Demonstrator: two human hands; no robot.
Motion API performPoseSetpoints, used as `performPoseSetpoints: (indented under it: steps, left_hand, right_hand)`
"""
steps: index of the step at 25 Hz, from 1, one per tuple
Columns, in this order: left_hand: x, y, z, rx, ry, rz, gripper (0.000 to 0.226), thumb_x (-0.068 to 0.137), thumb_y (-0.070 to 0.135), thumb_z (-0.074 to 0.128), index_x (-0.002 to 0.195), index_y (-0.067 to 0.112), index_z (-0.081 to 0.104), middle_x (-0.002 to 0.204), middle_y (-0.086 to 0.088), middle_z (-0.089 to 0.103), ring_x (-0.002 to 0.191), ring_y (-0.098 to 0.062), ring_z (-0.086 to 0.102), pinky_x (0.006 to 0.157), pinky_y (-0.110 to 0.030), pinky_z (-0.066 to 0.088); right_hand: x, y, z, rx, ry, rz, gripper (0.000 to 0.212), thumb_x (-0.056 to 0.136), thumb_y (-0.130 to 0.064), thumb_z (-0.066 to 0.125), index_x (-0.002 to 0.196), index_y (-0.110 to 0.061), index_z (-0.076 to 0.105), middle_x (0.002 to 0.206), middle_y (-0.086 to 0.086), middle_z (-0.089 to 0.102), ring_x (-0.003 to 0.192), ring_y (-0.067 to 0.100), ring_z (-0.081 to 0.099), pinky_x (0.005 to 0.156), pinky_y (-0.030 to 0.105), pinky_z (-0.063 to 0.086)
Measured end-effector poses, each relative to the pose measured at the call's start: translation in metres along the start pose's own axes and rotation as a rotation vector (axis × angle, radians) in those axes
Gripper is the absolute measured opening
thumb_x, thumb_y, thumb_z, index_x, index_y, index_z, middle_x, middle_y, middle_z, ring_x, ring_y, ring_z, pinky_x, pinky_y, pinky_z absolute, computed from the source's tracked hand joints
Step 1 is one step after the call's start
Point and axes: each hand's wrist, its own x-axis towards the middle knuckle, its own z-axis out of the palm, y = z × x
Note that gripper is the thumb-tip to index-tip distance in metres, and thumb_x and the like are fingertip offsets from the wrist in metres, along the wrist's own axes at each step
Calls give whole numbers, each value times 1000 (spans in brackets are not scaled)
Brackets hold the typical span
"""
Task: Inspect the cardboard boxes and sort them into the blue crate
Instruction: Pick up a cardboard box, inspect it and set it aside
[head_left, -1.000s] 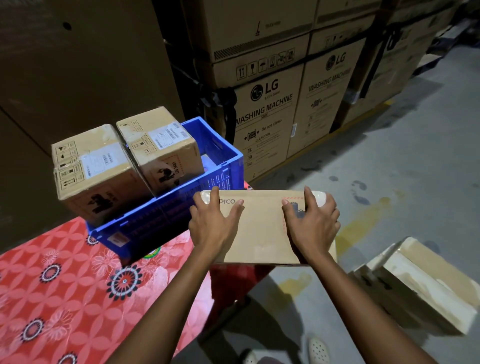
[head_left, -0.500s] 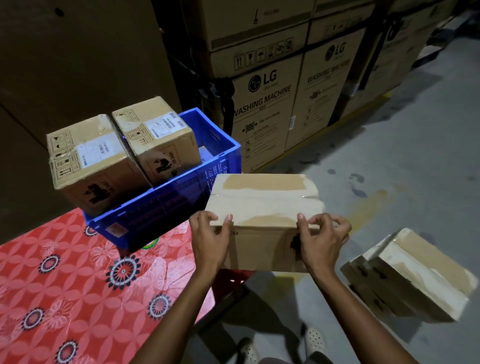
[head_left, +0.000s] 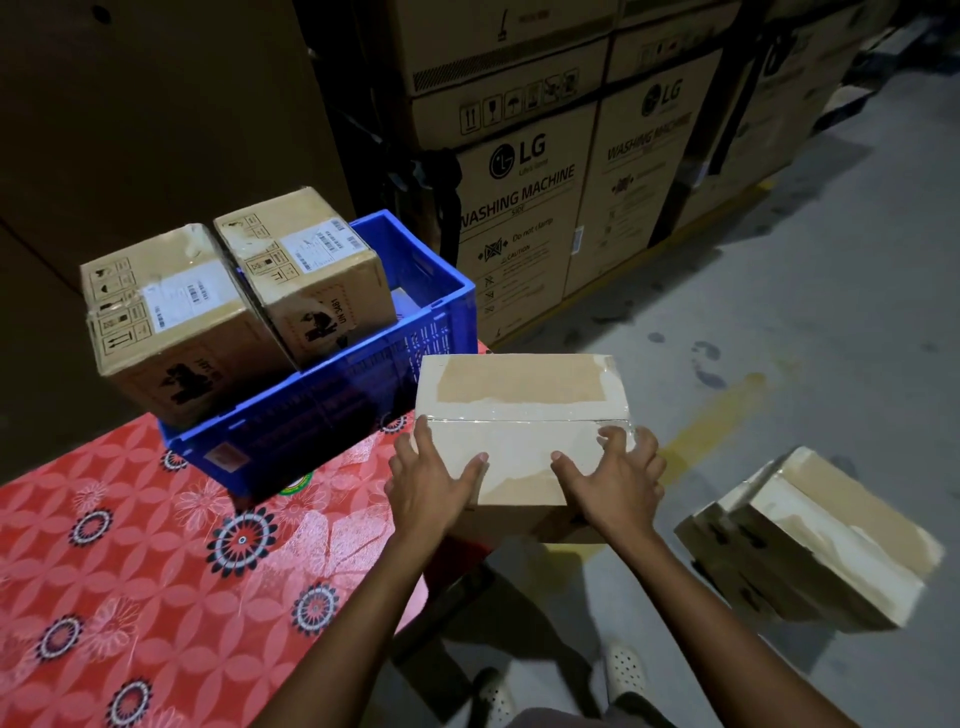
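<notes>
I hold a taped cardboard box (head_left: 519, 410) in the air just off the table's right edge, in front of the blue crate (head_left: 332, 395). My left hand (head_left: 431, 478) grips its near left corner and my right hand (head_left: 613, 478) grips its near right corner. Its taped top face points up. Two labelled cardboard boxes, the left one (head_left: 171, 322) and the right one (head_left: 306, 270), stand in the crate and rise above its rim. The crate's right end shows some bare floor inside.
The crate rests on a table with a red flowered cloth (head_left: 130, 571). Another cardboard box (head_left: 810, 540) lies on the grey floor at the right. Stacked washing-machine cartons (head_left: 524, 218) stand behind the crate. My feet (head_left: 618, 670) show below.
I have turned the held box over toward me: the face with printing gave way to the taped top. My hands shifted to its near corners.
</notes>
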Motion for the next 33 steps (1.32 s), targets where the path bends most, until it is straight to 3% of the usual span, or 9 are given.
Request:
performPoseSetpoints:
  steps: [6, 16, 19, 24, 29, 33]
  left_hand:
    - [21, 16, 2, 234, -204, -78, 120, 76, 82, 59, 160, 28, -8, 166, -13, -3, 147, -40, 21, 111, -58, 37]
    - [26, 20, 1, 261, -248, -101, 127, 75, 80, 64, 159, 30, -16, 168, -13, -8, 150, -42, 17, 112, -58, 37]
    - [37, 21, -1, 211, -221, -90, 130, 73, 80, 66, 160, 28, -15, 167, -14, -3, 150, -41, 16, 113, -58, 36]
    - [78, 52, -4, 42, -1, -105, 114, 79, 73, 67, 160, 20, 8, 154, -18, 28, 137, -40, 34, 104, -53, 41]
    - [105, 69, 4, -15, -35, -350, 118, 75, 75, 69, 159, 18, 8, 156, -18, 29, 141, -40, 32, 108, -56, 33]
    - [104, 69, 12, 132, -18, -327, 117, 78, 73, 69, 160, 18, 6, 155, -18, 30, 141, -38, 33, 107, -53, 35]
  right_hand:
    - [13, -12, 3, -173, -135, 23, 100, 75, -80, 65, 153, -26, 32, 167, 14, 10, 148, 40, 17, 114, 56, 29]
    - [17, -18, 0, -224, -194, 47, 108, 76, -79, 66, 159, -28, 21, 169, 14, 2, 150, 42, 15, 114, 58, 28]
    - [23, -24, -4, -189, -158, 63, 108, 77, -80, 63, 159, -25, 19, 169, 15, 3, 151, 42, 15, 116, 59, 26]
    - [65, -59, -3, -69, -25, 88, 97, 84, -75, 60, 156, -20, 26, 167, 17, 15, 146, 42, 27, 113, 58, 31]
    - [93, -65, 10, -66, -31, 225, 106, 76, -78, 67, 153, -16, 30, 154, 18, 34, 135, 40, 39, 105, 53, 36]
    - [97, -66, 18, -124, -20, 227, 110, 73, -78, 70, 155, -18, 27, 155, 17, 33, 135, 38, 38, 105, 51, 36]
